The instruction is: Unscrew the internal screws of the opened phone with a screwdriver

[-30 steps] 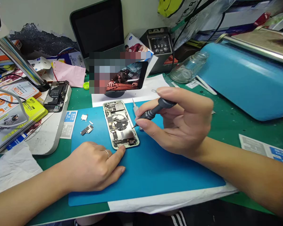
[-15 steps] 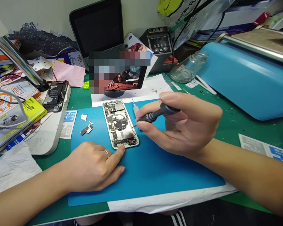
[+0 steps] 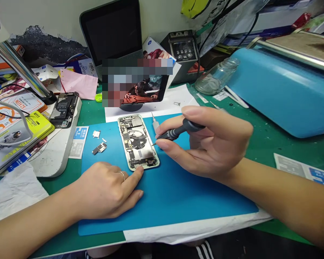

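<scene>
An opened smartphone [image 3: 148,155] lies on the blue mat [image 3: 164,201], its circuit board and inner parts bare. The index finger of my left hand [image 3: 108,189] is stretched out and rests on the phone's bottom edge; this hand holds nothing. Between thumb and fingers, my right hand [image 3: 216,144] grips a dark screwdriver [image 3: 175,133]. Its thin tip is at the phone's right edge; whether it touches is too small to tell. Behind those fingers lies a light-coloured tool [image 3: 154,122] with a fine point. Small metal plates [image 3: 99,148] sit left of the phone.
A second opened phone [image 3: 64,109] rests on a white stand [image 3: 51,163] at the left, beside stacked boxes [image 3: 21,140]. A propped screen [image 3: 145,93], a glass jar [image 3: 216,77] and a dark device [image 3: 183,54] stand behind. Crumpled tissue [image 3: 14,194] lies front left.
Almost nothing differs. Both hands, the screwdriver and the phone keep their places; the whole view has shifted very slightly.
</scene>
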`<state>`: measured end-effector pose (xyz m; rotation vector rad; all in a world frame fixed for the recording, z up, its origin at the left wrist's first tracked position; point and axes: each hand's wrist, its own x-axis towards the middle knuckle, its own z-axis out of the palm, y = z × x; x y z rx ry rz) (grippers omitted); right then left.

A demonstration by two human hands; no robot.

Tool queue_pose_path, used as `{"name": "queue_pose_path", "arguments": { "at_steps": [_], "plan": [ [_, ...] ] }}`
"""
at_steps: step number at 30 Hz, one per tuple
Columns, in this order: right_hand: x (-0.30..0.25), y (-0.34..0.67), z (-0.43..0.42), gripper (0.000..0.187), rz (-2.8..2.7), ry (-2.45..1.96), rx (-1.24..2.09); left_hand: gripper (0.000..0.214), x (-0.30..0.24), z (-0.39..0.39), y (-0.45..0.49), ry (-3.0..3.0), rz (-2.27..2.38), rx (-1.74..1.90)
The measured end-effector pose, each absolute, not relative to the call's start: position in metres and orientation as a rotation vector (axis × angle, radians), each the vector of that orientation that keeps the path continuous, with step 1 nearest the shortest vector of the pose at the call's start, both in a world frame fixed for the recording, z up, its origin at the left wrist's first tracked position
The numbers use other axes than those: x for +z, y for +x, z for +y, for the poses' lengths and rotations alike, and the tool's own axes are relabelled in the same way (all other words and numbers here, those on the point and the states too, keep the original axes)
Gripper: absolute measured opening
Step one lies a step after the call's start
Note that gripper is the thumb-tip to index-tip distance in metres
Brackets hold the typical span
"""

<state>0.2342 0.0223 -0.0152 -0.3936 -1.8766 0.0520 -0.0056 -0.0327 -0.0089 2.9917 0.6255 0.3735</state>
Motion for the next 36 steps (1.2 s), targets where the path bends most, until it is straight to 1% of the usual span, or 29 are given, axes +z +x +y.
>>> {"name": "queue_pose_path", "arguments": {
  "at_steps": [8, 13, 19, 23, 31, 36],
  "plan": [
    [-0.016, 0.234, 0.022, 0.076, -1.879, -0.383, 0.037, 0.038, -0.01, -0.031, -0.005, 2.996, 0.623, 0.387],
    [-0.015, 0.233, 0.022, 0.073, -1.883, -0.411, 0.059, 0.038, -0.008, -0.033, -0.005, 2.987, 0.625, 0.358],
    [-0.016, 0.233, 0.022, 0.074, -1.883, -0.397, 0.063, 0.039, -0.009, -0.034, -0.006, 2.999, 0.631, 0.347],
    [-0.018, 0.23, 0.019, 0.073, -1.861, -0.43, 0.127, 0.038, -0.008, -0.033, -0.005, 2.988, 0.635, 0.349],
    [-0.021, 0.221, 0.012, 0.064, -1.834, -0.404, 0.308, 0.038, -0.008, -0.032, -0.005, 2.977, 0.657, 0.318],
    [-0.022, 0.22, 0.013, 0.067, -1.895, -0.333, 0.316, 0.038, -0.008, -0.032, -0.004, 2.974, 0.665, 0.308]
  ]
}}
